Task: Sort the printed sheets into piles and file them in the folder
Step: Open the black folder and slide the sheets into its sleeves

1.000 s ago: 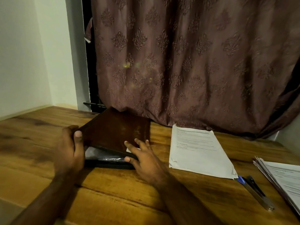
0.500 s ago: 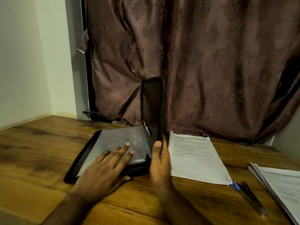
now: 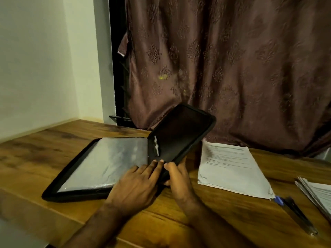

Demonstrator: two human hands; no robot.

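A black zip folder [image 3: 59, 183] lies open on the wooden table, its clear plastic sleeves [image 3: 111, 161] facing up. Its cover [image 3: 180, 133] leans half open to the right. My left hand [image 3: 134, 187] rests flat on the sleeves near the spine, fingers straight. My right hand [image 3: 176, 178] grips the cover's near edge, thumb on the inside. A pile of printed sheets [image 3: 231, 167] lies just right of the folder. A second pile [image 3: 318, 192] shows at the right edge, partly cut off.
Two pens [image 3: 295, 213] lie between the two paper piles, near the table's front right. A brown patterned curtain [image 3: 232, 68] hangs behind the table. A pale wall [image 3: 44, 59] stands at the left. Bare wood [image 3: 28, 158] lies left of the folder.
The folder went from nearly closed to open. My right hand swung the cover up and over to the right, now leaning lower. My left hand moved onto the sleeves near the spine.
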